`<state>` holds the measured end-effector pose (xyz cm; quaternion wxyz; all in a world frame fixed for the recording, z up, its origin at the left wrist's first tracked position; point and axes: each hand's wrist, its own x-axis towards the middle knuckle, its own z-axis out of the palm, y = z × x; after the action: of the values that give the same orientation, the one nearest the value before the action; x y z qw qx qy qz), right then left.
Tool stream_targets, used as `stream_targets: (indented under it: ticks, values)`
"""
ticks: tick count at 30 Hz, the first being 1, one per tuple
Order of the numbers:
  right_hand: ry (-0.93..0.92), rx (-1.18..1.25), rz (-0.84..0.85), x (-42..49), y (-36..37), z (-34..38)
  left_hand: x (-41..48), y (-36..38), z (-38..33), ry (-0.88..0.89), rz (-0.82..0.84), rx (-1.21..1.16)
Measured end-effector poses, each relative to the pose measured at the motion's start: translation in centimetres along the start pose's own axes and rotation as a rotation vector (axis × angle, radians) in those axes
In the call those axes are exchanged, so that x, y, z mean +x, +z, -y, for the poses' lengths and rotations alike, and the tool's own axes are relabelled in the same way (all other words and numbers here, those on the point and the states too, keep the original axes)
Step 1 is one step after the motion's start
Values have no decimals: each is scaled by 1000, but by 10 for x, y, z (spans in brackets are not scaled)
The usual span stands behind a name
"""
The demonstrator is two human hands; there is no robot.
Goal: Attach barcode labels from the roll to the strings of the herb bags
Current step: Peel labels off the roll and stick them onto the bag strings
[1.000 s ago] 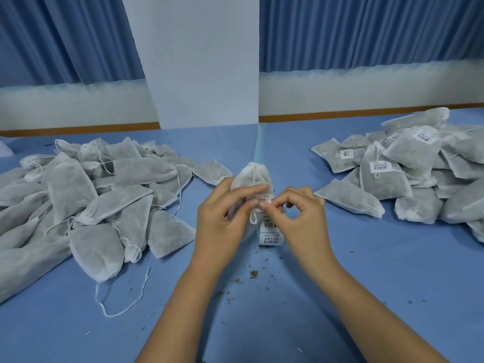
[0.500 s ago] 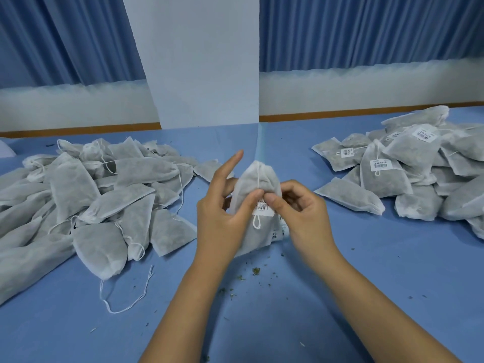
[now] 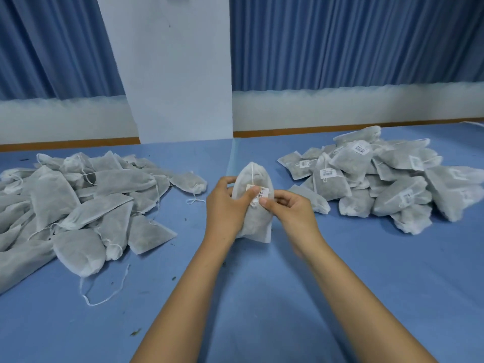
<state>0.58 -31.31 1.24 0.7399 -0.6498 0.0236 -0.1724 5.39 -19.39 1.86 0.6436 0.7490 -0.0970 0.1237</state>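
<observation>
Nearest the person, the two forearms reach out over the blue surface, which carries a few herb crumbs and a loose string. It is not clear whether this surface is a tabletop or the floor.

Just beyond, the hands meet on one herb bag, held upright with its bottom edge on the surface.
- **Left hand**: grips the bag's left side, with its thumb pressed on the barcode label.
- **Right hand**: pinches the bag's right edge, with its thumb tip at the label's lower corner.

The label sits on the drawstring that runs down from the bag's gathered top. This bag therefore looks as good as tagged, and probably needs only a last squeeze.

Farther out, to the left, lies a large heap of untagged bags with no labels showing. To the right, a smaller heap of tagged bags shows several barcodes. Going by the two heaps, well under half the work seems done, and the left heap is what remains. The label roll is not in view.
</observation>
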Motion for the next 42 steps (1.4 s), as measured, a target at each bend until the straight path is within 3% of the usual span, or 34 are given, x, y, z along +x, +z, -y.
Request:
stream_targets:
  ticks: [4, 7, 10, 13, 17, 19, 23, 25, 28, 30, 32, 34, 36, 42]
  values:
    - [194, -50, 102, -14, -45, -3, -9, 29, 0, -59, 58, 114]
    - [337, -187, 173, -24, -82, -5, -17, 51, 2, -154, 234, 176]
    - [239, -117, -126, -13, -106, 0, -20, 68, -10, -307, 372, 29]
    - [85, 203, -443, 9, -124, 11, -22, 82, -24, -335, 434, -76]
    - [145, 275, -708, 19, -127, -7, -24, 94, -27, -303, 450, -41]
    - [172, 302, -730, 16, -114, -19, -27, 93, -24, -300, 464, -23]
    - [179, 191, -548, 8, -74, -31, -32, 85, -18, -183, 434, -40]
    - [152, 127, -406, 4, -49, -32, -30, 70, -14, -62, 318, -24]
    - [92, 45, -177, -3, -15, -33, -15, 23, 8, 129, -220, 251]
    - [59, -23, -25, -8, 2, -36, 1, -21, 33, 20, -502, 682]
    - [43, -89, 118, -12, 17, -42, 9, -57, 58, -300, -387, 974]
    - [35, -130, 231, -15, 32, -50, 7, -72, 77, -471, -187, 1176]
    - [16, -171, 297, -16, 47, -57, 6, -74, 86, -444, -145, 1280]
    - [-83, -296, 342, -6, 70, -66, 17, -78, 90, -293, -184, 1255]
